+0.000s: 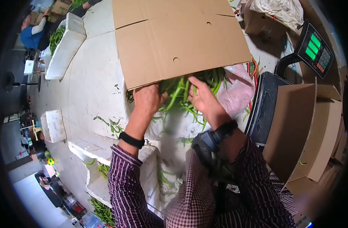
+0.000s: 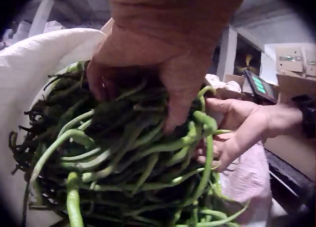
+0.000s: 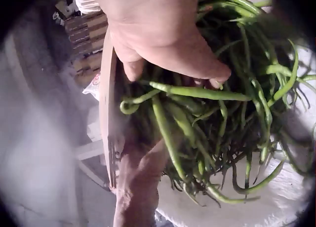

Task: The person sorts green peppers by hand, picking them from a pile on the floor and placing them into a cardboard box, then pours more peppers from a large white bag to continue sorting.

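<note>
Long green chili peppers (image 1: 176,95) lie heaped in a white sack (image 2: 54,49) under the edge of a cardboard box (image 1: 181,41). My left hand (image 1: 147,99) reaches in below the cardboard; in the left wrist view its thumb and fingers (image 2: 180,106) curl down around a bunch of peppers, with some fingertips hidden. On the other side of the heap, my right hand (image 1: 202,97) grips a few peppers at the near edge. The right wrist view has its fingertips bent against a pale green pepper (image 3: 202,92). Both palms face the heap.
A scale with a lit green display (image 1: 312,47) stands at the right, beside an open cardboard carton (image 1: 307,133). White foam boxes (image 1: 69,45) stand on the left, one holding peppers. Pink sacking (image 1: 238,91) lies by the heap. Another person (image 1: 31,36) is at the far left.
</note>
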